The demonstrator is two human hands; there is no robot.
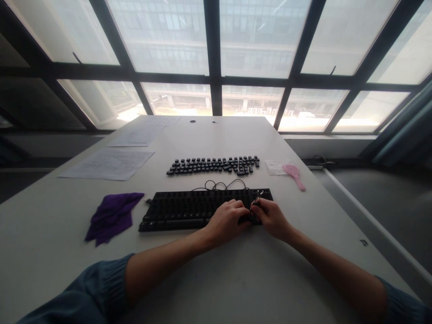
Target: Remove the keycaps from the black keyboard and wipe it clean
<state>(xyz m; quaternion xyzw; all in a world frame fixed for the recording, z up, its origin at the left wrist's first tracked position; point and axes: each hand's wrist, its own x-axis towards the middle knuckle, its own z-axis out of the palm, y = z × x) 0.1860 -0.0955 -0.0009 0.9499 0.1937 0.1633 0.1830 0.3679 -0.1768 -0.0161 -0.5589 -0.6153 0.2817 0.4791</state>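
Observation:
A black keyboard (189,209) lies in front of me on the white table; much of its upper area looks bare of keycaps, while caps show along its front row. Over its right end, my right hand (272,219) pinches a small tool with thin metal wire ends (259,194), which looks like a keycap puller. Close beside it, my left hand (230,216) rests on the keyboard with bent fingers and thumb closed around something dark that I cannot make out. Behind the keyboard, loose black keycaps (212,165) stand in rows.
A purple cloth (113,216) lies left of the keyboard, near the cable's plug (148,201). The cable (219,184) curls behind it. At the right are a pink hairbrush (293,173) and a clear plastic bag (274,167). Paper sheets (108,163) cover the back left.

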